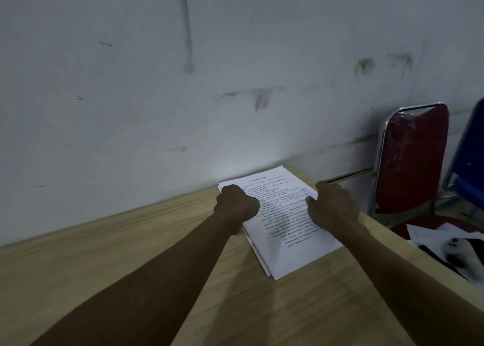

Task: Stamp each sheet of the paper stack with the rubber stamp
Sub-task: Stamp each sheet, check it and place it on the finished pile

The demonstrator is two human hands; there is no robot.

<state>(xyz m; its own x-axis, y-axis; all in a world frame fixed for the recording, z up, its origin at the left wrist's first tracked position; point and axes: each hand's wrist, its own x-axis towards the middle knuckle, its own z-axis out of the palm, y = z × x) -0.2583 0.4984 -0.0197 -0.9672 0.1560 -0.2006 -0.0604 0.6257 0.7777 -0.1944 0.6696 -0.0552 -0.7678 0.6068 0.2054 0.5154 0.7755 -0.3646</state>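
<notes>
Paper stack (282, 230) lies on the wooden table (131, 280), pushed close to the grey wall (235, 70), with its printed top sheet facing you and a few lower sheets peeking out along the left edge. One blue stamp mark (307, 191) shows near the right edge of that top sheet. You have both arms stretched out, two hands on the one stack. Your left hand (237, 204) sits at the stack's left edge with its fingers curled into a fist; whether anything is held inside it, I cannot tell. Your right hand (334, 206) rests on the right edge, just beside the blue mark, fingers laid fairly flat on the paper. Off to your right stand two chairs: one red chair (413, 157) with a chrome frame, carrying loose papers (429, 234) on its seat, and one blue chair (471, 167) at the frame's edge.
</notes>
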